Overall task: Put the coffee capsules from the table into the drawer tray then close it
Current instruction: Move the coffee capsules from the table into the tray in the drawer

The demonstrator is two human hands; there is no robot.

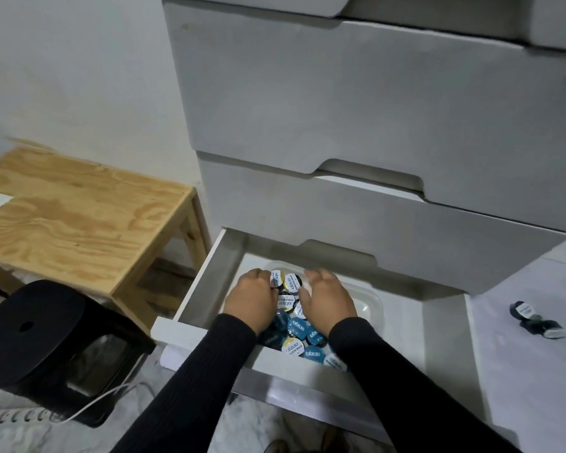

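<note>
Capsules (296, 325) are piled in the tray (371, 297) inside the open drawer (209, 266), one gripped by the left hand (250, 297) at its 1 o'clock, the right hand (329, 302) loosely curled, so overfilled capsules could be jammed when the drawer is closed.

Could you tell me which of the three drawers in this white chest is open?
The bottom drawer is the open one: it is pulled out, with the capsule tray visible inside, while the two drawers above it sit shut.

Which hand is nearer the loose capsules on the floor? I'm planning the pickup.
Right. The right hand is in the drawer tray, left of the loose capsules; the left hand lies farther left.
</note>
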